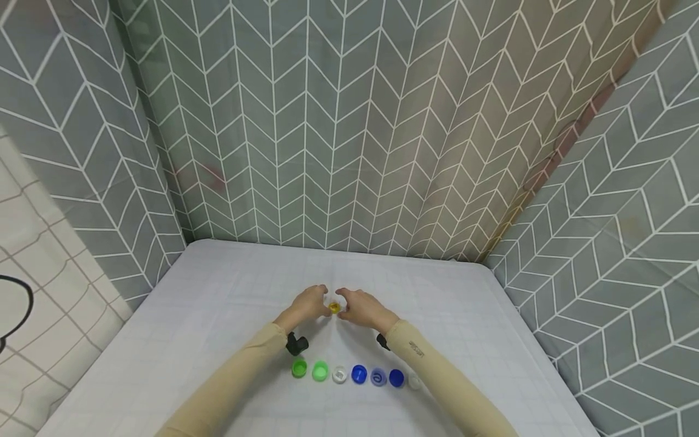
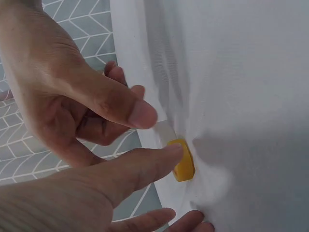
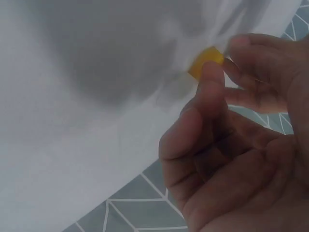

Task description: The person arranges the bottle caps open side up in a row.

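Note:
A small yellow plastic cap-like piece (image 1: 334, 308) is on the white cloth between both hands. Beside it a translucent patch (image 2: 165, 133) shows faintly in the left wrist view. My left hand (image 1: 310, 303) reaches in from the left, its thumb tip (image 2: 175, 153) against the yellow piece and its other fingers spread away. From the right comes my right hand (image 1: 364, 307), its thumb overlapping the piece in the right wrist view. In the left wrist view a gap shows between the right thumb tip (image 2: 144, 115) and the yellow piece; the right fingers are loosely bent.
Nearer the body lies a row of several small round caps: green (image 1: 299, 368), light green (image 1: 320, 371), white (image 1: 340, 374), blue (image 1: 358, 374), pale violet (image 1: 378, 377), dark blue (image 1: 396, 378) and whitish (image 1: 414, 381), partly behind the right sleeve. Patterned curtains (image 1: 338, 121) surround the table (image 1: 235, 273).

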